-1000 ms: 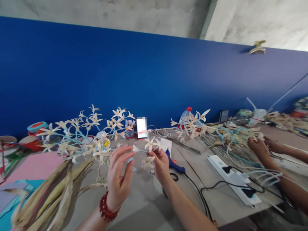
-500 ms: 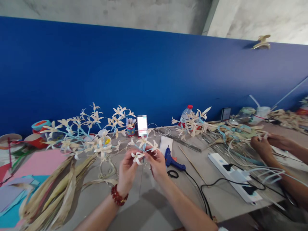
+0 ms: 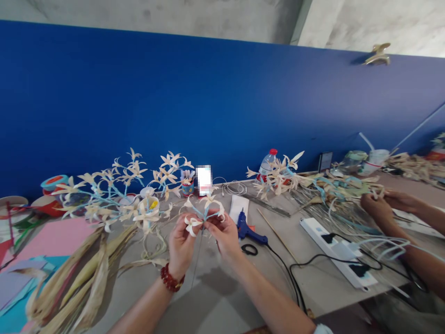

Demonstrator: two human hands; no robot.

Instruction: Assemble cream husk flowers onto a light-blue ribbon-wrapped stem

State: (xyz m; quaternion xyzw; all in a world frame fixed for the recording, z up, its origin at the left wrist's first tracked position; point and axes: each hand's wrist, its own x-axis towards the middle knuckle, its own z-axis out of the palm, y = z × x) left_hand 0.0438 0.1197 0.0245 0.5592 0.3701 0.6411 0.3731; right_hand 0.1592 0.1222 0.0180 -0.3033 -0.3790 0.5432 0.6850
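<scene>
A small spray of cream artificial flowers (image 3: 210, 209) on pale blue stems is held over the table in front of me. My left hand (image 3: 182, 239) pinches it from the left, close to a low flower. My right hand (image 3: 224, 234) grips the stems where they meet, thumb and fingers pressed together. The fingertips of both hands nearly touch, and the lower stem is mostly hidden by them. Just right of my right hand lies a blue glue gun (image 3: 251, 232) with its nozzle pointing away. Taller flower sprays (image 3: 120, 190) of the same kind stand behind to the left.
Dried corn husks (image 3: 81, 278) and coloured paper (image 3: 57, 239) cover the left side. A white power strip (image 3: 337, 255) with black cables lies at right. Beyond it a co-worker's hands (image 3: 385, 206) handle pale material. A phone (image 3: 204, 180), a bottle (image 3: 268, 164) and another flower spray (image 3: 278, 178) line the blue partition.
The flower spray has turned and tilted slightly in my hands, its low flower shifting left. The whole view has moved a little. The glue gun stays put on the table.
</scene>
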